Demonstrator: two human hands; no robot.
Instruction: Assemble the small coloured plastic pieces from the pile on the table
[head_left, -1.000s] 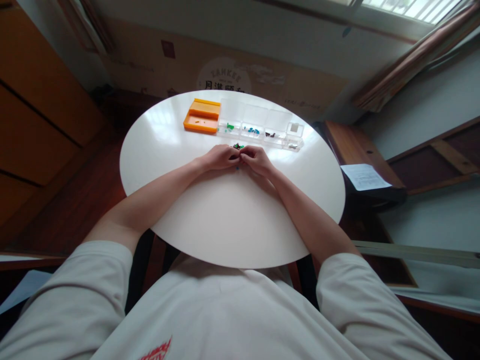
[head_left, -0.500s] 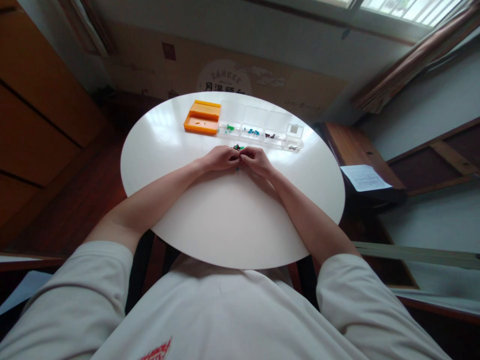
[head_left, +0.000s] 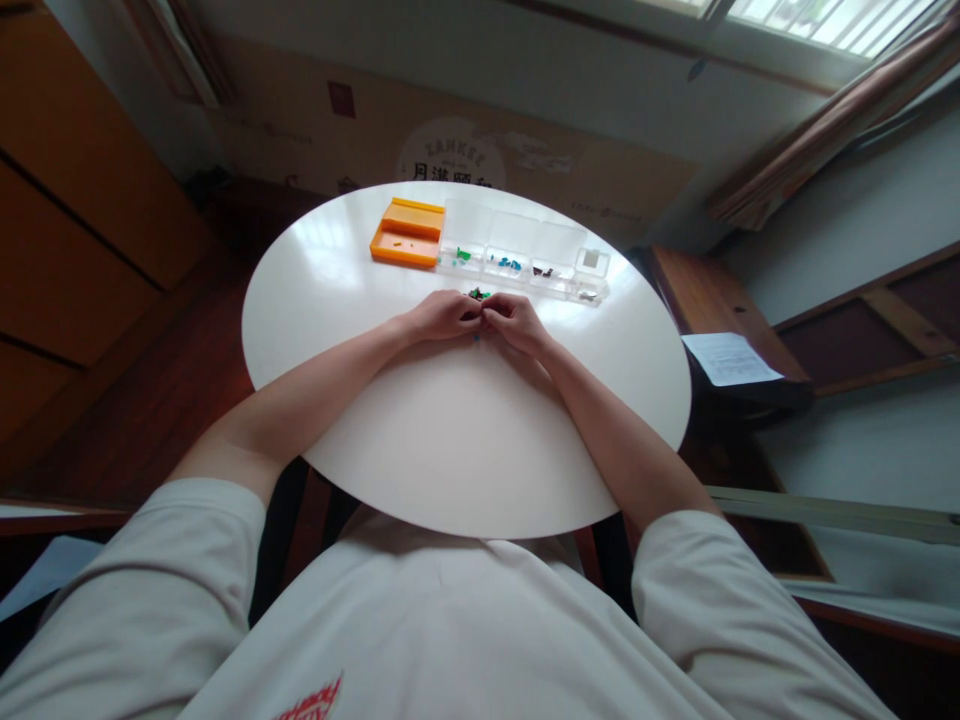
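My left hand (head_left: 442,314) and my right hand (head_left: 511,320) rest on the round white table (head_left: 420,440), fingertips pinched together and meeting at the middle. Something tiny is worked between them; what it is stays hidden by the fingers. Just beyond the fingertips lies a small pile of green and dark pieces (head_left: 476,293). Farther back stands a clear compartment box (head_left: 525,262) holding green, blue and dark bits in separate cells, with an orange tray (head_left: 405,243) at its left end.
A cardboard sheet with printing (head_left: 450,160) leans against the wall behind the table. A dark side table with a white paper (head_left: 726,357) is at the right. Wooden cabinets (head_left: 67,220) stand at the left, and a window with a curtain (head_left: 817,110) at the upper right.
Both hands stay pinched together at the same spot. Only the camera view has shifted very slightly.
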